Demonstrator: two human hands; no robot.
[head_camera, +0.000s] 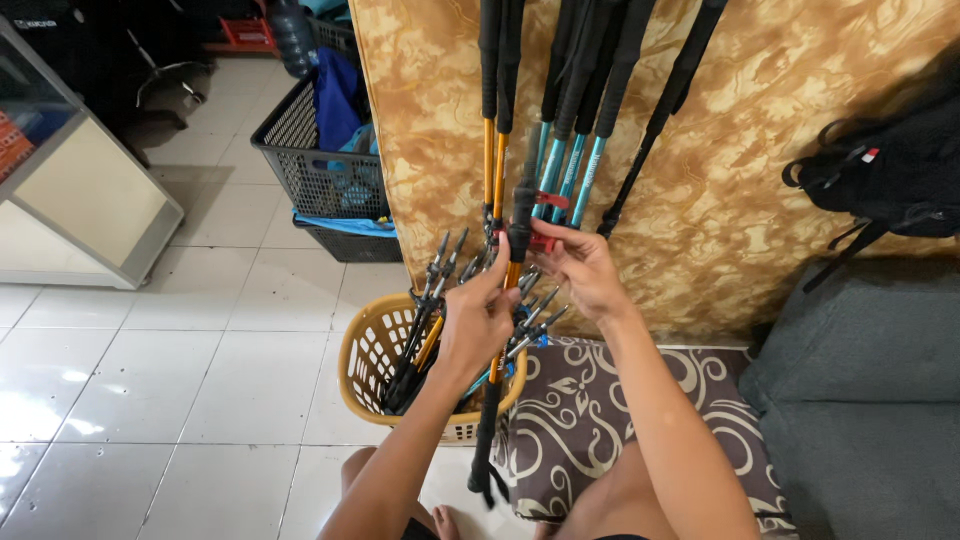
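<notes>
Above the yellow basket (365, 350) of folded poles, both hands work one orange-and-black trekking pole (510, 270). Left hand (478, 322) has its fingers wrapped around the shaft; right hand (580, 268) pinches the red clamp (541, 240). It looks light, stiff, smooth — best held at the black joint.

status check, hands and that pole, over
Left hand gripping orange-black pole. Right hand at its red clamp. Yellow basket of poles directly behind.
</notes>
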